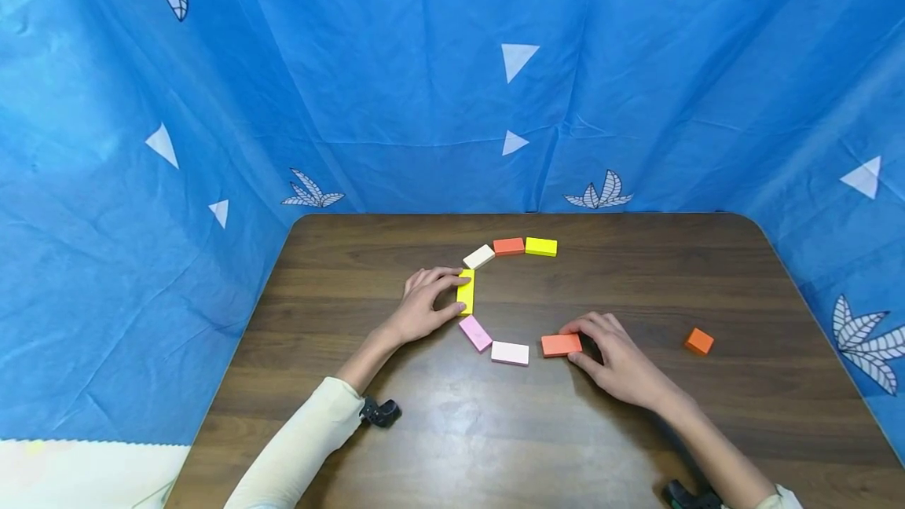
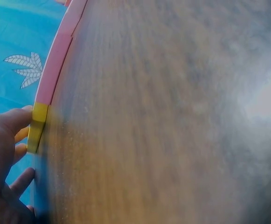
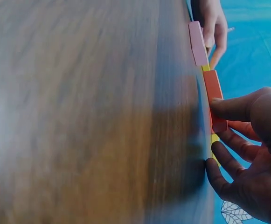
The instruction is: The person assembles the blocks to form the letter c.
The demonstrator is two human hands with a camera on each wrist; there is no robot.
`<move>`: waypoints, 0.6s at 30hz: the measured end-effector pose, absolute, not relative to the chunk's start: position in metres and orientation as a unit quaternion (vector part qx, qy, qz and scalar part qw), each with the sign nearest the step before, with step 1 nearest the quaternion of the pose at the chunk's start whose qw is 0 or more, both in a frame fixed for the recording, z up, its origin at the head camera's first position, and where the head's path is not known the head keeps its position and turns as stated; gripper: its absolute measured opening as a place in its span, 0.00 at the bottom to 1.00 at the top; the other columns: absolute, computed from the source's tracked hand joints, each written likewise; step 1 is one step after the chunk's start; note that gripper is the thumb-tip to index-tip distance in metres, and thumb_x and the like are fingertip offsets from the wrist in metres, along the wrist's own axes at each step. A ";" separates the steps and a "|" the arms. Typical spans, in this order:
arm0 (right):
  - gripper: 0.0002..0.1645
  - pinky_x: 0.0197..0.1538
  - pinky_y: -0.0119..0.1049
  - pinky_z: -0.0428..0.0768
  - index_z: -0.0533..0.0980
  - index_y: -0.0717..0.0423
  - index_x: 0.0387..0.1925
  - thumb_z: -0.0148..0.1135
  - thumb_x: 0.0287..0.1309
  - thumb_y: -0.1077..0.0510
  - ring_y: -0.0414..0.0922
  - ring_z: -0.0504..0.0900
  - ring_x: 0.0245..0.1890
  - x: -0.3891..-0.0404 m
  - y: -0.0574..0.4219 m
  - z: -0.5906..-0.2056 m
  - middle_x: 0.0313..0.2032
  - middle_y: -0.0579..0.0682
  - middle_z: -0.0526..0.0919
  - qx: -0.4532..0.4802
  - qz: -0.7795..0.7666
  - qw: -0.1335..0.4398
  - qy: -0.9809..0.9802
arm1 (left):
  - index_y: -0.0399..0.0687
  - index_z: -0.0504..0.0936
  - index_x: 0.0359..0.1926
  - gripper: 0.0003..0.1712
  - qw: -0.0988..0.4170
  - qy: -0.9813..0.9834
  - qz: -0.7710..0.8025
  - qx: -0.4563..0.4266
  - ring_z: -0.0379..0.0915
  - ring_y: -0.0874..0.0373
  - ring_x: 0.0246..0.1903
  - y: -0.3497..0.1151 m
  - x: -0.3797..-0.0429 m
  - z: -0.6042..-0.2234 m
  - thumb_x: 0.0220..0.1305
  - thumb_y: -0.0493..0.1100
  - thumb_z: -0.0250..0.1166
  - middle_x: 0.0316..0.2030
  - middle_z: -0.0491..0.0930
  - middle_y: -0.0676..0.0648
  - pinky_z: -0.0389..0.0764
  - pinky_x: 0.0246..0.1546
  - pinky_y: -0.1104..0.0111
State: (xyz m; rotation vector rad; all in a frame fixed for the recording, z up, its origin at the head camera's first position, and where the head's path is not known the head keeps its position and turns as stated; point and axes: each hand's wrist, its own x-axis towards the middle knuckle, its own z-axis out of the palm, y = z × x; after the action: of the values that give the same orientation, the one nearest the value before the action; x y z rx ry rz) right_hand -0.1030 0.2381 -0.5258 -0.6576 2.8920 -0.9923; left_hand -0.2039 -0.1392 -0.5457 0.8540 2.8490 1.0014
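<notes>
In the head view, my left hand (image 1: 423, 308) holds a yellow block (image 1: 465, 293) between thumb and fingers; the left wrist view shows the thumb at the near side of this yellow block (image 2: 38, 127). My right hand (image 1: 619, 361) pinches an orange-red block (image 1: 561, 346) by its right end. Left of that block, across a small gap, lies a pale pink block (image 1: 510, 353). A darker pink block (image 1: 475, 333) slants between it and the yellow one. Above the yellow block sit a cream block (image 1: 479, 257), a red block (image 1: 509, 247) and a bright yellow block (image 1: 541, 247), forming a curve open to the right.
A lone orange block (image 1: 699, 341) lies on the right side of the brown wooden table (image 1: 608, 281). Blue cloth (image 1: 438, 77) with white leaves and triangles hangs behind the table and along both sides. Black straps with devices (image 1: 381, 412) are worn at the wrists.
</notes>
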 end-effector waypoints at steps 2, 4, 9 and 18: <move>0.19 0.61 0.57 0.78 0.83 0.44 0.57 0.74 0.67 0.59 0.46 0.77 0.59 -0.103 0.236 -0.526 0.55 0.41 0.85 -0.211 -0.315 0.008 0.925 | 0.57 0.81 0.70 0.27 0.003 0.908 0.318 0.271 0.65 0.47 0.77 -0.139 -0.204 -0.546 0.73 0.51 0.71 0.74 0.75 0.49 0.47 0.81 0.31; 0.19 0.61 0.56 0.78 0.83 0.45 0.57 0.74 0.67 0.60 0.46 0.77 0.58 -0.102 0.235 -0.527 0.55 0.41 0.85 -0.210 -0.312 0.008 0.926 | 0.57 0.81 0.71 0.28 0.003 0.909 0.316 0.271 0.65 0.47 0.77 -0.139 -0.204 -0.546 0.73 0.51 0.71 0.74 0.75 0.49 0.47 0.81 0.31; 0.19 0.60 0.55 0.79 0.83 0.44 0.57 0.75 0.66 0.59 0.45 0.76 0.57 -0.103 0.231 -0.528 0.55 0.41 0.85 -0.218 -0.308 0.005 0.926 | 0.56 0.81 0.71 0.28 0.003 0.909 0.315 0.271 0.66 0.47 0.77 -0.138 -0.205 -0.545 0.73 0.52 0.71 0.74 0.75 0.49 0.47 0.81 0.32; 0.18 0.58 0.52 0.78 0.84 0.43 0.56 0.75 0.66 0.58 0.42 0.75 0.55 -0.101 0.225 -0.532 0.54 0.38 0.85 -0.233 -0.302 0.001 0.924 | 0.56 0.81 0.71 0.28 0.004 0.911 0.313 0.269 0.66 0.47 0.77 -0.138 -0.205 -0.546 0.73 0.52 0.71 0.74 0.75 0.50 0.47 0.81 0.32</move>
State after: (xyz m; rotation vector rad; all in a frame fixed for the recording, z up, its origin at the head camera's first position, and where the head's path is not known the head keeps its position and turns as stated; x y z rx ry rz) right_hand -0.1010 0.2252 -0.5317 -0.7325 2.9022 -0.9480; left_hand -0.2049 -0.1381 -0.5461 0.8437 2.8528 0.9819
